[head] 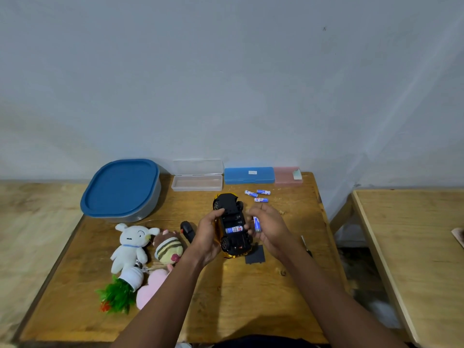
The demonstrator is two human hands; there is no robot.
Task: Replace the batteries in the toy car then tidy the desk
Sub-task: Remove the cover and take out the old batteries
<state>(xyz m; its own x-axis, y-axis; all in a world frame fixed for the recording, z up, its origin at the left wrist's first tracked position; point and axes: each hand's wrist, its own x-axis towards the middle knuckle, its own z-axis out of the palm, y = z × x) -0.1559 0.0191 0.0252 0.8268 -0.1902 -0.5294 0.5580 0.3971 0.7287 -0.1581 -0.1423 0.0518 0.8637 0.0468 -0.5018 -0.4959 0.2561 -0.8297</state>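
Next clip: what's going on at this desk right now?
A person's left hand holds the toy car upside down, its battery bay open with a seated battery inside. The right hand pinches a second battery right beside the bay. Three loose batteries lie further back on the desk, and a dark cover panel lies by the car.

Left grip (208, 236) clasps, fingers curled; right grip (270, 229) pinches close beside it.

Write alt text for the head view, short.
A person's left hand holds an upturned toy car with one battery seated, while the right hand pinches another battery beside it. Three more batteries lie on the wooden desk behind.
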